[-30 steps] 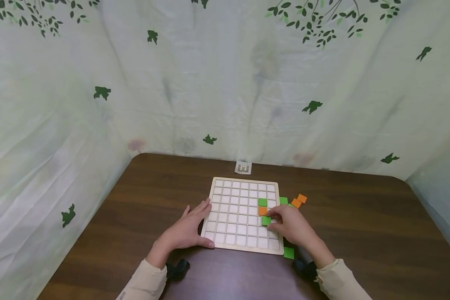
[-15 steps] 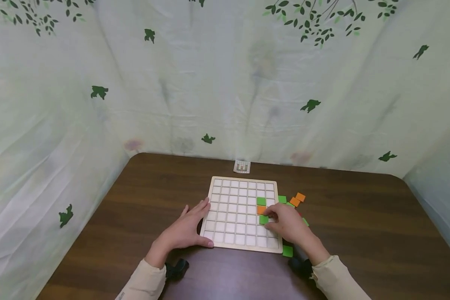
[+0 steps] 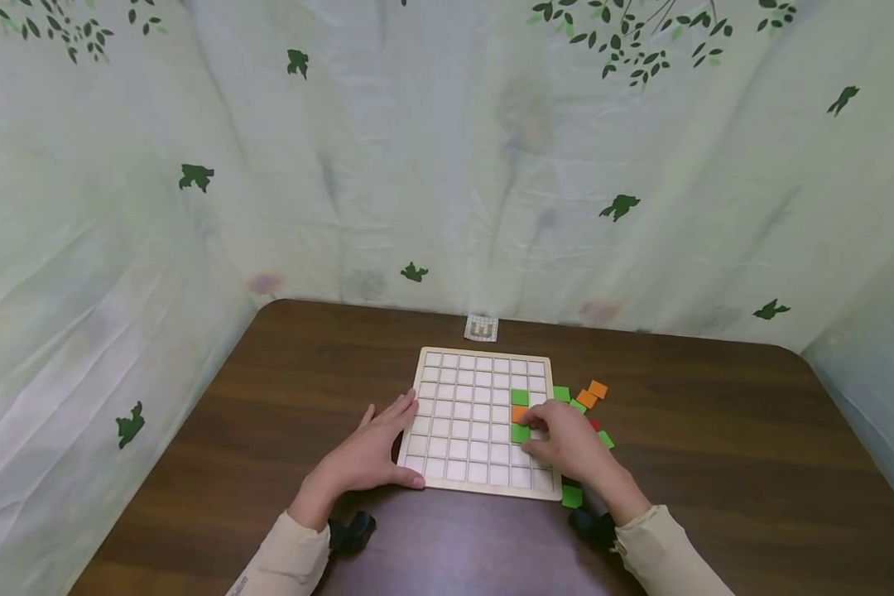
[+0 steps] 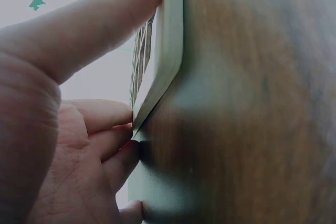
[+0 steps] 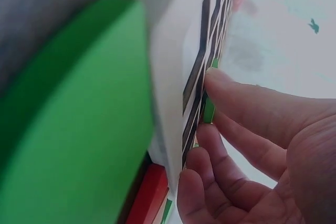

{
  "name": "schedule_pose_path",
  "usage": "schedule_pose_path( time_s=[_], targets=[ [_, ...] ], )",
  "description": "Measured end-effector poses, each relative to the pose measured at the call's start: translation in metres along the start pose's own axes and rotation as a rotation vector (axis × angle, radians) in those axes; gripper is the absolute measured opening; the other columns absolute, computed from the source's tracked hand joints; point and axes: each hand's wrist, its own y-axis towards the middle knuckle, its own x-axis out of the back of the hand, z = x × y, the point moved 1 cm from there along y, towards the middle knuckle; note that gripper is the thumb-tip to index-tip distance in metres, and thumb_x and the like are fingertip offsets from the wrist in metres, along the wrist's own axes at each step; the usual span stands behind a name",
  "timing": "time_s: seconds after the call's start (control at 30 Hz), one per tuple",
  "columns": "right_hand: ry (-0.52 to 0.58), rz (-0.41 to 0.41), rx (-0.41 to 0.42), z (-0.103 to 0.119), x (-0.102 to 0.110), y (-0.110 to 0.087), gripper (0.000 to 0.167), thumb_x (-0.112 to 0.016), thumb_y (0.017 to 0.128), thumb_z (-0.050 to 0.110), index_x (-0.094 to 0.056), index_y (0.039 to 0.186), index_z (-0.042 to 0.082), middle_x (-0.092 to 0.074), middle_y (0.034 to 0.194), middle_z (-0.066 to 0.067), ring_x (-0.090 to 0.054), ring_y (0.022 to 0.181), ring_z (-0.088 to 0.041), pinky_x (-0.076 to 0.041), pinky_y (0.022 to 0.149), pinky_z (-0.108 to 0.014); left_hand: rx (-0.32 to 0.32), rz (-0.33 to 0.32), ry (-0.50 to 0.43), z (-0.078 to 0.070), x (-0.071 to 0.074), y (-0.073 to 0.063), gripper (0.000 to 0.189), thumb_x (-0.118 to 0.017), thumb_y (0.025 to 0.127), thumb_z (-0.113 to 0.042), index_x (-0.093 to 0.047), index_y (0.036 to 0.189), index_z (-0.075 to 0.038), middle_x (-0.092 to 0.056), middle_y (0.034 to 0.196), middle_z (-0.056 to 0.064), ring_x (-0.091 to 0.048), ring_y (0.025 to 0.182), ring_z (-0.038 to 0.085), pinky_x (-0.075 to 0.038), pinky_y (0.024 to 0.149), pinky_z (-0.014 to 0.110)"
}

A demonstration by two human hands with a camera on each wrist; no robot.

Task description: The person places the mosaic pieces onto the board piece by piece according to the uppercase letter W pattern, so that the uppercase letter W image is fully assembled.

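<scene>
A wooden board with a grid of white squares lies on the table. My left hand rests against its left side, fingers extended, thumb on the near edge by the corner. Above the board's right part, my right hand pinches a green square tile between thumb and fingertips. In the right wrist view this green tile sits at the grid surface, the thumb on one side of it. An orange tile, partly behind a finger, and another green tile lie just beyond it in the same column.
Right of the board lie loose tiles: orange ones, green ones, and a red tile partly hidden by my hand. One green tile lies by the near right corner. A small printed card is at the table's back edge.
My right hand has shifted the green tile slightly left, so it now lines up with the column below the orange tile. The left hand has stayed on the board.
</scene>
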Motion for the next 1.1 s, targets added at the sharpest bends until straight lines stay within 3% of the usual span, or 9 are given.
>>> schedule_pose_path(
  time_s=[0.27, 0.63, 1.1],
  targets=[
    [0.046, -0.052, -0.011, -0.006, 0.013, -0.008, 0.033, -0.083, 0.082, 0.011, -0.073, 0.113, 0.008, -0.066, 0.098, -0.001, -0.058, 0.088, -0.018, -0.052, 0.078, -0.037, -0.001, -0.003, 0.001, 0.001, 0.001, 0.0, 0.114, -0.088, 0.075, -0.046, -0.026, 0.156, 0.004, -0.016, 0.166, 0.016, -0.017, 0.152, 0.033, -0.001, 0.118, 0.065],
    [0.062, -0.083, -0.057, -0.038, 0.04, -0.023, 0.036, -0.082, 0.084, 0.013, -0.071, 0.117, 0.005, -0.067, 0.102, -0.005, -0.059, 0.086, -0.018, -0.053, 0.072, -0.034, 0.007, 0.002, -0.002, 0.0, 0.0, 0.001, 0.114, -0.087, 0.076, -0.047, -0.025, 0.157, 0.003, -0.014, 0.167, 0.014, -0.016, 0.153, 0.031, -0.001, 0.118, 0.064],
    [0.037, -0.085, -0.101, -0.062, 0.051, -0.031, 0.039, -0.08, 0.086, 0.013, -0.068, 0.122, 0.004, -0.067, 0.112, -0.01, -0.063, 0.094, -0.025, -0.056, 0.078, -0.041, 0.012, 0.004, 0.007, 0.0, 0.001, 0.001, 0.113, -0.087, 0.075, -0.046, -0.026, 0.156, 0.004, -0.014, 0.167, 0.015, -0.016, 0.152, 0.032, -0.002, 0.118, 0.064]
  ],
)
